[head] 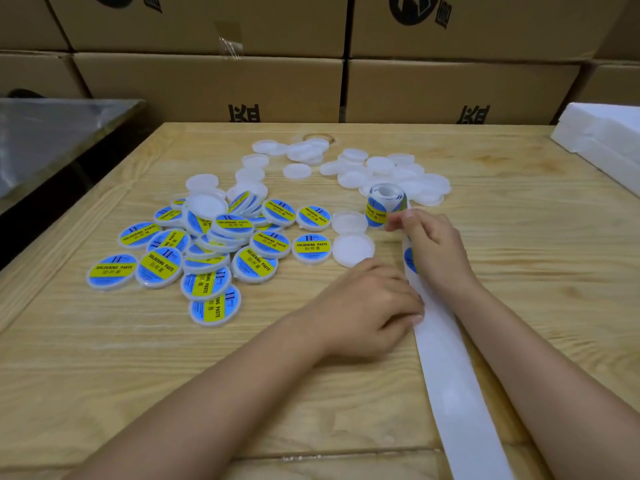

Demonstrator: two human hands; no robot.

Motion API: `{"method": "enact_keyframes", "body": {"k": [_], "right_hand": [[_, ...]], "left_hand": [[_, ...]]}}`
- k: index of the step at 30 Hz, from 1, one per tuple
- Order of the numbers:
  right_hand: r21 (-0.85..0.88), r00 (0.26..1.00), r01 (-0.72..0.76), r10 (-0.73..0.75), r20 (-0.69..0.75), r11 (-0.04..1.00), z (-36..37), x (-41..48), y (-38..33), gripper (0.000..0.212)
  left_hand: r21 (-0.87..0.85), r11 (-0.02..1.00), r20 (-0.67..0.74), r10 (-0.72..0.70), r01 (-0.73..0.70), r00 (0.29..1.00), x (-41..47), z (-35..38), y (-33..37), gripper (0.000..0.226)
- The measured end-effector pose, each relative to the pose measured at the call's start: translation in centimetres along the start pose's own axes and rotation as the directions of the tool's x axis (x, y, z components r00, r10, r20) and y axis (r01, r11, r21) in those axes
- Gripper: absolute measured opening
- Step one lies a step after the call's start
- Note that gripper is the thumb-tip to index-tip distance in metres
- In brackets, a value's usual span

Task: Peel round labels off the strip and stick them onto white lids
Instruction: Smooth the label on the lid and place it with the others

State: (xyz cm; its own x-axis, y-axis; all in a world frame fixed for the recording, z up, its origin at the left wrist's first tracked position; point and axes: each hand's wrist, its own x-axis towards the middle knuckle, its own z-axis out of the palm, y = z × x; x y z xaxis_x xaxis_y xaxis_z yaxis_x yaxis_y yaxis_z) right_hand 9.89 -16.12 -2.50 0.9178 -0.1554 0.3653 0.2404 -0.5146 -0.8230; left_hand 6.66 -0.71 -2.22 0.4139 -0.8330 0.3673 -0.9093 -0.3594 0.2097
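The white strip (446,368) is laid along the wooden table (242,375), from the near edge up to its roll (385,202), which is stood upright just beside two bare lids (352,249). A blue label (410,259) on the strip is half covered by the right hand (438,252), whose thumb and fingertips are pinched on the strip just below the roll. The left hand (369,306) is curled, its fingertips set against the strip's left edge; whether the strip is gripped cannot be told. Labelled lids (214,258) are heaped to the left, and plain white lids (384,171) are scattered behind the roll. Cardboard boxes (207,84) are stacked behind the table, and a foam block (602,140) is seen at far right.
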Motion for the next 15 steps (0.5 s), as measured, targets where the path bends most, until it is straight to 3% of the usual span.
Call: {"method": "enact_keyframes", "body": {"k": [5,9,15], "right_hand": [[-0.176,0.997,-0.011,0.024,0.073,0.984,0.84,-0.35,0.26,0.031],[-0.298,0.996,0.032,-0.005,0.091,0.954,0.84,-0.1,0.1,0.047],[-0.192,0.988,-0.048,0.075,0.137,0.98,0.83,0.03,0.59,0.043]], "left_hand": [[-0.029,1.0,-0.02,0.01,-0.011,1.0,0.07,-0.08,0.33,0.013],[-0.055,0.998,-0.076,0.017,-0.022,0.997,0.17,-0.24,0.42,0.006],[-0.049,0.998,-0.126,0.035,-0.042,0.991,0.15,-0.07,0.15,0.002]]}}
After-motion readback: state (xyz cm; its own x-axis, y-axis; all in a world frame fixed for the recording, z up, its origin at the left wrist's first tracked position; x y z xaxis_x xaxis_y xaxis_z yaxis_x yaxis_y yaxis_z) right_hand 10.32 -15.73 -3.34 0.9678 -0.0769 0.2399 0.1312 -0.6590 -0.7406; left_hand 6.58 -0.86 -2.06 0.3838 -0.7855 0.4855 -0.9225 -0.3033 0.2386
